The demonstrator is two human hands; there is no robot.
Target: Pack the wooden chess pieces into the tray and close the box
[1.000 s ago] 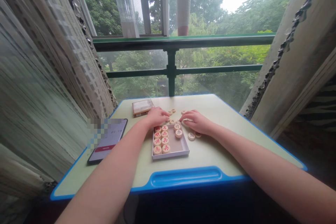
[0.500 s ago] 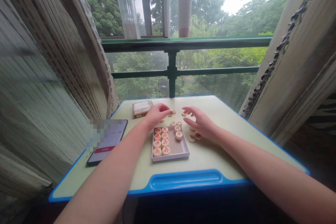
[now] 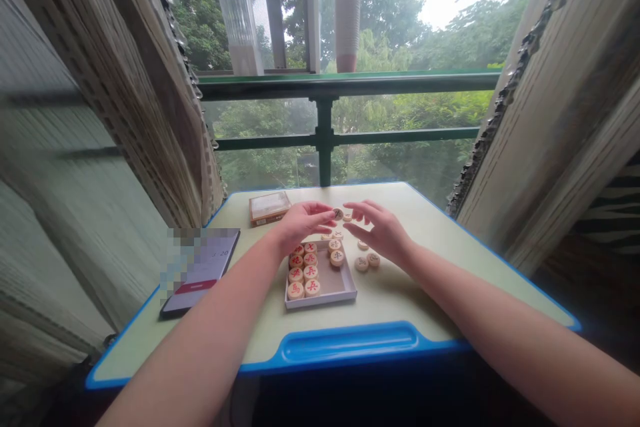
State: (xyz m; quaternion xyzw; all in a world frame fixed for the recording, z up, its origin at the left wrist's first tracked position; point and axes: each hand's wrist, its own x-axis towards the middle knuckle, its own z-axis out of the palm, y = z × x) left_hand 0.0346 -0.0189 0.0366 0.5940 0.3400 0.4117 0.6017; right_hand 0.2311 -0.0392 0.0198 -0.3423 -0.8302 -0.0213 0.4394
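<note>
Between the thumb and fingers of my left hand [image 3: 313, 219] is a round Chinese chess piece [image 3: 339, 214] with a dark character, its face turned towards me. My right hand [image 3: 373, 223] is just to the right, fingers apart and curved, holding nothing. Below the hands lies a shallow white box [image 3: 336, 298]. Red-lettered pieces [image 3: 311, 272] fill two columns at its left, and black-lettered pieces [image 3: 337, 258] sit at its upper right. Beyond the box's far edge are more pieces [image 3: 338, 235], partly hidden by my left hand.
Several loose pieces [image 3: 361, 264] lie right of the box. A box lid [image 3: 270, 207] rests at the back left and a phone [image 3: 200, 273] at the left. The table [image 3: 430, 310] has a blue rim and a blue front groove [image 3: 350, 343]. Curtains hang on both sides.
My left hand has moved slightly right with the chess piece raised and turned face-on. My right hand stays open, and the gap between the hands is smaller. The view has shifted slightly.
</note>
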